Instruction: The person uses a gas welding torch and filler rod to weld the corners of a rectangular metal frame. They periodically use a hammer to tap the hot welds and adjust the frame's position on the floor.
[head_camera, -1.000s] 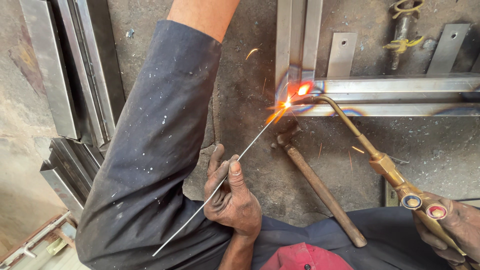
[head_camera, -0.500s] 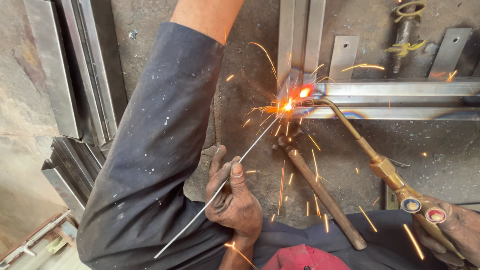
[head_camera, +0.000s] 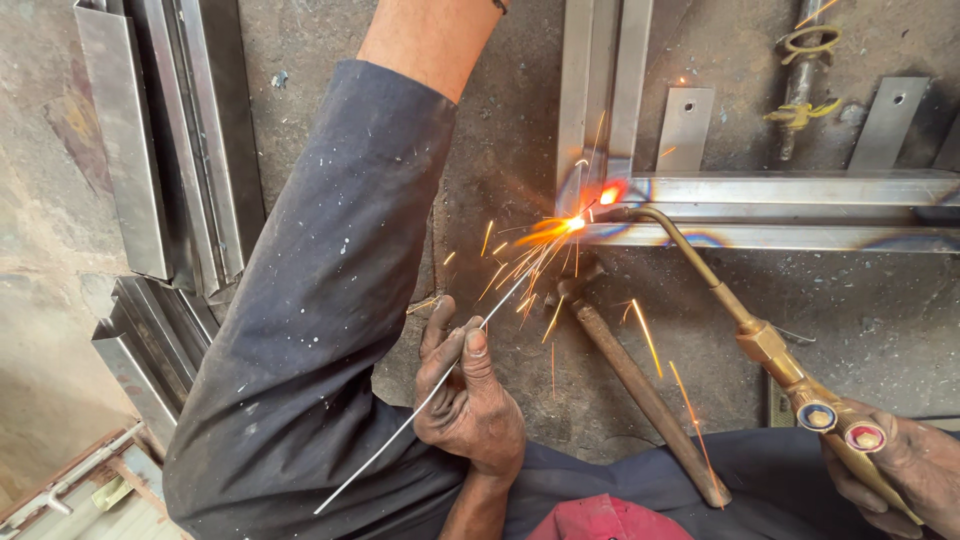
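- Left hand (head_camera: 468, 400) pinched shut on thin filler rod (head_camera: 440, 385); rod runs up-right from the grip, tip in the glowing spot at the steel frame (head_camera: 800, 190) corner.
- Right hand (head_camera: 900, 475) closed around brass torch (head_camera: 790, 375) handle; neck curves up-left from the grip to the same joint.
- Sparks (head_camera: 530, 265) spray between joint and left hand.
- Hammer (head_camera: 640, 385) lies on the floor between the 2 hands.
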